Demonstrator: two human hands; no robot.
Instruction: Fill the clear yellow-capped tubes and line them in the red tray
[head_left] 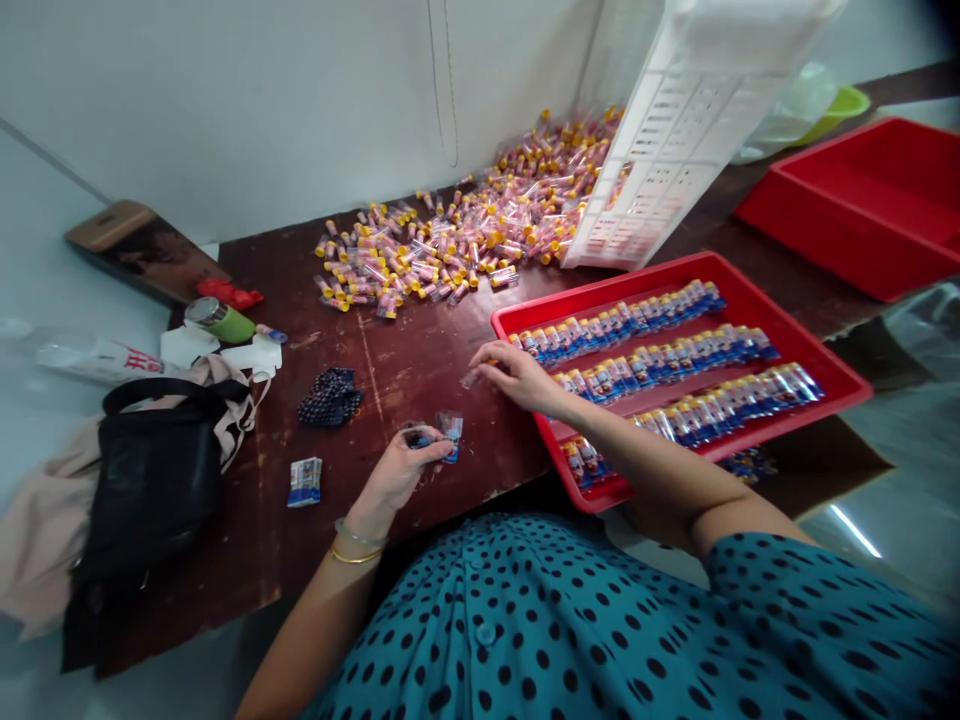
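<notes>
My left hand (409, 462) is closed on a small clear packet (450, 436) with blue print, held low over the table near its front edge. Further right, my right hand (510, 375) pinches a small clear and yellow tube (472, 376) beside the left rim of the red tray (517, 318). Rows of blue and yellow packets (660, 357) lie in that tray, under and beyond my right forearm. A small stack of flat printed packets (304, 482) rests on the table to the left of my left hand.
A heap of yellow-capped tubes (450, 245) lies along the wall. Beside it leans a white crate (645, 160). A dark cloth (330, 397), green cup (220, 318) and black bag (154, 470) are at left. Another red tray (847, 200) stands at the right.
</notes>
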